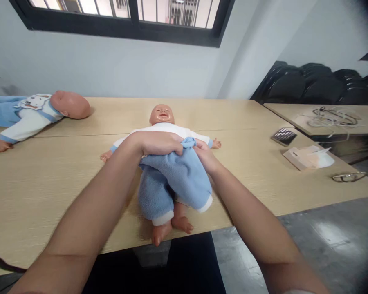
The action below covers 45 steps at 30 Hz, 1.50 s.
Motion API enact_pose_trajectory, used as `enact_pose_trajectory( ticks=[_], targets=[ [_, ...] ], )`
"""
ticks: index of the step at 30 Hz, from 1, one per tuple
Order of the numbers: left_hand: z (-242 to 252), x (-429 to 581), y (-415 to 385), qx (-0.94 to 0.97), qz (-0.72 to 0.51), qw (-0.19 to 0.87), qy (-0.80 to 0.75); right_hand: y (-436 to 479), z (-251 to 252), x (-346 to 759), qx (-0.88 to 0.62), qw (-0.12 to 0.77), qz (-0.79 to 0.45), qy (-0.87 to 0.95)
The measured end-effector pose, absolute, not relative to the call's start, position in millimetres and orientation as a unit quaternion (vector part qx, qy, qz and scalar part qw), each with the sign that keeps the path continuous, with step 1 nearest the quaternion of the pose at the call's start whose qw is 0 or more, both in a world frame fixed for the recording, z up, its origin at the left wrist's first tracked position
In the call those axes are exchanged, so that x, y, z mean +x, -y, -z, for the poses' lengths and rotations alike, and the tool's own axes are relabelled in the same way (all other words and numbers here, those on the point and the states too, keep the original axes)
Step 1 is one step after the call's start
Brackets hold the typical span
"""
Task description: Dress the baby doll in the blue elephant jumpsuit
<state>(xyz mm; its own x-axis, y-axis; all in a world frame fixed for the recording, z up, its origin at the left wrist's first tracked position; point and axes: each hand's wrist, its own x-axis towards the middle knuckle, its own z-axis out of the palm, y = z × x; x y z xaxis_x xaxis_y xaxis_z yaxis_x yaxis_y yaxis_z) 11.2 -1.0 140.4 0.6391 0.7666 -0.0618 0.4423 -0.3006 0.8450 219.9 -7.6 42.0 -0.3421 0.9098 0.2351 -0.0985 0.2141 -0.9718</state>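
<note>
A baby doll (162, 114) lies on its back on the table, feet toward me, in a white top with blue cuffs. Light blue fleece pants (184, 175) with white hems cover its legs, and both bare feet stick out below. My left hand (159, 143) lies across the doll's belly, its fingers closed on the waist of the pants. Beside it, my right hand (205, 155) pinches the same bunched waistband from the right side. The doll's middle is hidden behind my hands and the raised cloth.
A second doll (33, 114) in blue and white lies at the left. To the right are a phone (283, 136), a tissue box (299, 158) and eyeglasses (349, 177). Coiled cables (334, 117) rest on another table, with stacked black chairs (319, 85) behind. The table's front edge runs just below the doll's feet.
</note>
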Motion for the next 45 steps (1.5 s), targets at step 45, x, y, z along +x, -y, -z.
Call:
enact_pose_trajectory(
  ticks=[45],
  targets=[
    [-87,8,53,0.733,-0.390,0.379,-0.410,19,-62,230,-0.193,0.413,-0.511,0.729]
  ],
)
